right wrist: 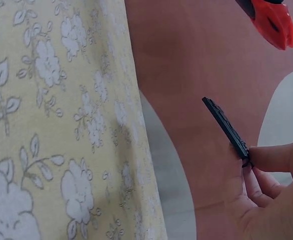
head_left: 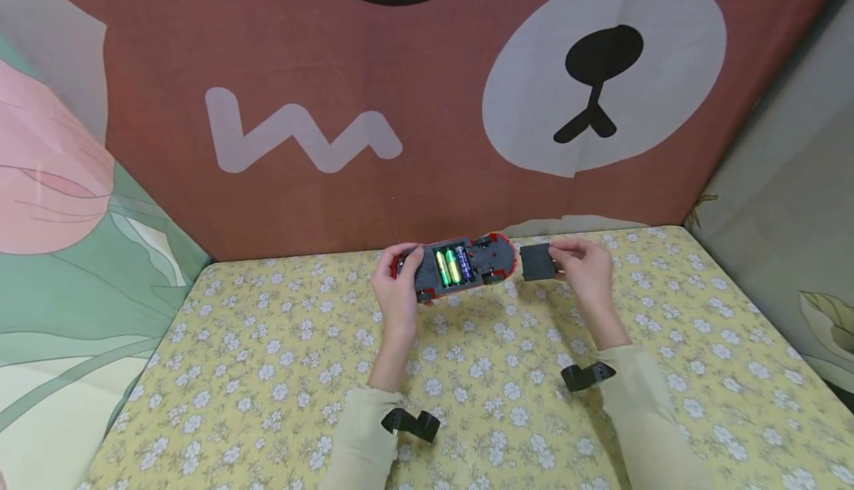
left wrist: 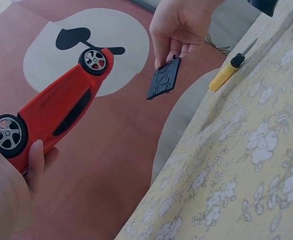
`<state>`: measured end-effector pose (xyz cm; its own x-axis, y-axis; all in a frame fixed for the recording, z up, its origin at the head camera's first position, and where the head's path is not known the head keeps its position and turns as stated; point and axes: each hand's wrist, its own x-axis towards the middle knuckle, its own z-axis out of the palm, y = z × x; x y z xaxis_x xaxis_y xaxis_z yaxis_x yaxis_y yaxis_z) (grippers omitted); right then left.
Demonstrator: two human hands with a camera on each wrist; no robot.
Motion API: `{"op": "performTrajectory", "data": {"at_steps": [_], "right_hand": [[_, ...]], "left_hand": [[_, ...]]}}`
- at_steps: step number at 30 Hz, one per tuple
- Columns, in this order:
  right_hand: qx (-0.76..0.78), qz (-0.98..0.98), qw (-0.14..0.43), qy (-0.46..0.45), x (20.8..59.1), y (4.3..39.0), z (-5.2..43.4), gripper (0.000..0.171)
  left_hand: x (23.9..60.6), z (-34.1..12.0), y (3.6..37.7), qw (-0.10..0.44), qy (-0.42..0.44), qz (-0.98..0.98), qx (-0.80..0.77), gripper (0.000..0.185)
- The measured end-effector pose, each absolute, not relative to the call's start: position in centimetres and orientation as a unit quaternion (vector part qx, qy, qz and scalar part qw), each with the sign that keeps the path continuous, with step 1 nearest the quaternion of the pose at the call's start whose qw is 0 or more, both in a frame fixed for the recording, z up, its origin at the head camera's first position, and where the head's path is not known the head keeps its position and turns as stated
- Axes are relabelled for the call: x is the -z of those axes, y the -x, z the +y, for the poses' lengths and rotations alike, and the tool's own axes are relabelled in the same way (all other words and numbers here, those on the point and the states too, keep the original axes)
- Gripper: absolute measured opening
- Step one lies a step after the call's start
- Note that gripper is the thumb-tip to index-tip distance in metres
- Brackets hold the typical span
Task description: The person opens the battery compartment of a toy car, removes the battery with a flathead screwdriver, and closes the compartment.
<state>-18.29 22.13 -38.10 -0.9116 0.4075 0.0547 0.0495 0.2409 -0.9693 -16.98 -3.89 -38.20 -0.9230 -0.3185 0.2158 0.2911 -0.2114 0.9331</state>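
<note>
Left hand (head_left: 396,286): fingers grip red toy car (head_left: 496,258), above floral surface (head_left: 267,401)
Right hand (head_left: 590,269): fingers pinch black cover (head_left: 536,262), just beside car, not touching
Batteries (head_left: 453,265): three, seated in car's underside
Screwdriver (left wrist: 225,75): yellow, on surface

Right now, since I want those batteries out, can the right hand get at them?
Probably not to grip them: the batteries lie uncovered in the toy car, but the right hand holds the black cover.
</note>
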Motion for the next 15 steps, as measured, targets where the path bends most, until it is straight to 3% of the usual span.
{"op": "performTrajectory", "data": {"at_steps": [15], "right_hand": [[-0.561,-0.808,0.105,0.145,39.3,18.5,22.7,0.025]], "left_hand": [[38.2,-3.9,17.0,0.193,-0.017,-0.591,0.783,0.02]]}}
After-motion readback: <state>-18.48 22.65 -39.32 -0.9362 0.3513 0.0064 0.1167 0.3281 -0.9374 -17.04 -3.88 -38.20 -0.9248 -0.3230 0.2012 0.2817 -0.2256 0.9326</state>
